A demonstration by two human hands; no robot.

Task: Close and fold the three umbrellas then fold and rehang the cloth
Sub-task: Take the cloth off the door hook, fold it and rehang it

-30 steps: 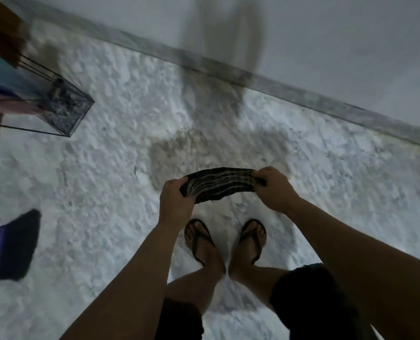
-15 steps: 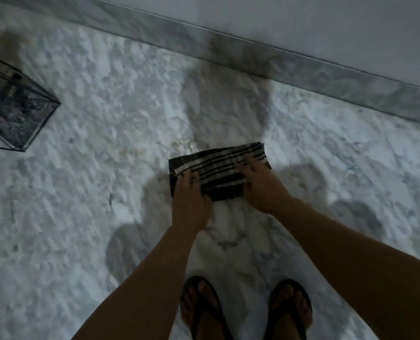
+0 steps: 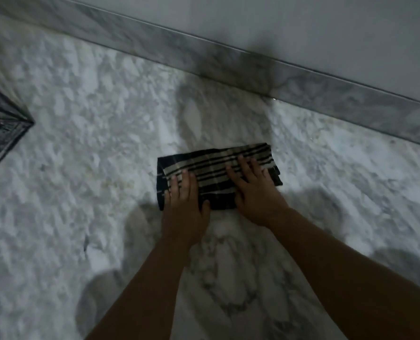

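A person is bending over a marble floor (image 3: pixel 86 133), and the striped cloth (image 3: pixel 216 170) is lying flat on it just right of the middle of the frame, a short way below the grey skirting (image 3: pixel 302 92) that is running diagonally across the top. The cloth is already folded into a narrow band, its long axis stretching left to right and tilting slightly up toward the right. The left hand (image 3: pixel 183 202) is pressing the band's left end with straight, flat fingers, gripping nothing; the right hand (image 3: pixel 255 190) is lying the same way on the right half, fingers spread and pointing up the frame. Both wrists are sitting at the near long edge, so the cloth is lying directly ahead of the palms. Neither hand looks nearer than the other. The next fold would probably be bringing one short end across to the other, and either hand is placed to pinch its own end. A dark wire-framed object (image 3: pixel 0 128) is sitting at the left edge, well apart from the cloth. No umbrellas are showing here.
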